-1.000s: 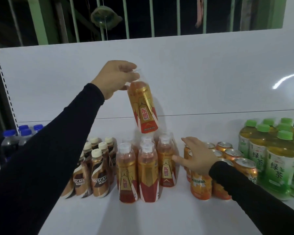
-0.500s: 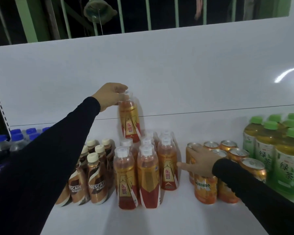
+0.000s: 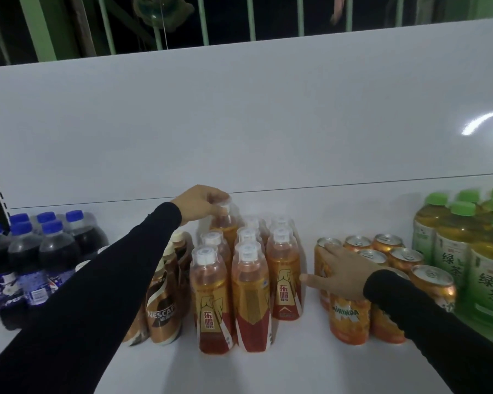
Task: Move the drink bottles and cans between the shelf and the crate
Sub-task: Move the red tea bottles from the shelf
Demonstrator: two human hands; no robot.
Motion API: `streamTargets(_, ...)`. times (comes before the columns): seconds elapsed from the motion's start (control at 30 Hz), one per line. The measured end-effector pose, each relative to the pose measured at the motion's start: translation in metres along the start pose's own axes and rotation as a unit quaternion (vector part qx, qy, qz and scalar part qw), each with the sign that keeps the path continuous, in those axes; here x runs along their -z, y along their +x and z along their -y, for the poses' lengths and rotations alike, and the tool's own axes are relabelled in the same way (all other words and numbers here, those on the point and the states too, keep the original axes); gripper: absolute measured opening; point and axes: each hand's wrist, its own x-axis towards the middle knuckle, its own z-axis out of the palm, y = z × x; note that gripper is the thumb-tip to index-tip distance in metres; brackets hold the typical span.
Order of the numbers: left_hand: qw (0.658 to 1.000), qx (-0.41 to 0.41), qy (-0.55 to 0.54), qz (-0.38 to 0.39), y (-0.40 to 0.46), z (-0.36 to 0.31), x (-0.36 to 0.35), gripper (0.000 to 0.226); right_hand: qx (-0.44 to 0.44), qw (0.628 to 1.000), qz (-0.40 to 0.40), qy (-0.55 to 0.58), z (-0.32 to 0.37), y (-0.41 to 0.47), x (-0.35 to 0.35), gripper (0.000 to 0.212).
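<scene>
A white metal shelf (image 3: 268, 371) with a tall white back panel is seen from above, carrying five groups of drinks. At three o'clock, tall green-capped green tea bottles (image 3: 456, 245) are ranked. At nine o'clock, blue-capped dark cola bottles (image 3: 52, 254) are packed, and brown coffee bottles (image 3: 161, 311) stand just beside them. At the centre, gold-and-red energy drink bottles with clear caps (image 3: 251, 291) are clustered. Orange soda cans (image 3: 387, 260) sit between these and the tea. The left hand (image 3: 199, 203) is curled round the cap of the back-row energy bottle (image 3: 225, 223) at twelve o'clock, which appears set down. The right hand (image 3: 339, 271) rests with straight fingers against the front cans. If the cap is released askew, neighbouring bottles could be toppled.
</scene>
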Motion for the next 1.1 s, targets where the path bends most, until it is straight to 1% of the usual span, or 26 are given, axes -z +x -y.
streamTargets(0.1, 0.999, 0.013, 0.033, 0.015, 0.002, 0.014, -0.008, 0.05, 0.0, 1.0, 0.0, 0.001, 0.0, -0.001, 0.0, 0.106)
streamTargets(0.2, 0.999, 0.019, 0.044, 0.018, 0.003, 0.025, -0.016, 0.048, 0.001, 1.0, -0.003, 0.002, 0.001, -0.001, 0.001, 0.106)
streamTargets(0.33, 0.999, 0.037, 0.011, 0.016, 0.005, 0.028, -0.017, 0.039, -0.002, 1.0, -0.002, 0.001, 0.0, 0.0, 0.0, 0.106)
streamTargets(0.47, 0.998, 0.063, -0.008, 0.027, 0.007, 0.025, -0.017, 0.036, -0.007, 1.0, 0.0, 0.006, 0.0, 0.001, -0.002, 0.108)
streamTargets(0.6, 0.997, 0.069, -0.014, 0.033, 0.006, 0.024, -0.014, 0.035, -0.01, 1.0, 0.001, 0.001, 0.0, 0.001, -0.002, 0.107)
streamTargets(0.7, 0.999, 0.046, -0.018, 0.02, 0.006, 0.019, -0.01, 0.033, -0.013, 1.0, 0.002, 0.003, 0.0, 0.001, -0.001, 0.107)
streamTargets(0.77, 1.0, 0.007, -0.007, -0.007, 0.006, 0.01, -0.009, 0.034, -0.01, 1.0, 0.003, 0.004, 0.0, 0.002, -0.001, 0.107)
streamTargets(0.83, 0.999, -0.027, 0.005, -0.017, 0.007, -0.001, -0.012, 0.036, -0.01, 1.0, 0.002, 0.002, 0.0, 0.002, -0.002, 0.108)
streamTargets(0.93, 0.998, -0.044, 0.035, -0.005, 0.013, -0.014, -0.024, 0.043, -0.014, 1.0, -0.001, 0.0, 0.0, 0.004, -0.003, 0.108)
streamTargets(1.03, 0.994, -0.044, 0.096, 0.019, 0.022, -0.02, -0.038, 0.054, -0.011, 1.0, -0.001, 0.006, -0.002, 0.005, -0.004, 0.109)
streamTargets(1.1, 0.991, -0.038, 0.124, 0.033, 0.027, -0.021, -0.046, 0.057, -0.01, 1.0, -0.002, 0.007, -0.003, 0.005, -0.005, 0.11)
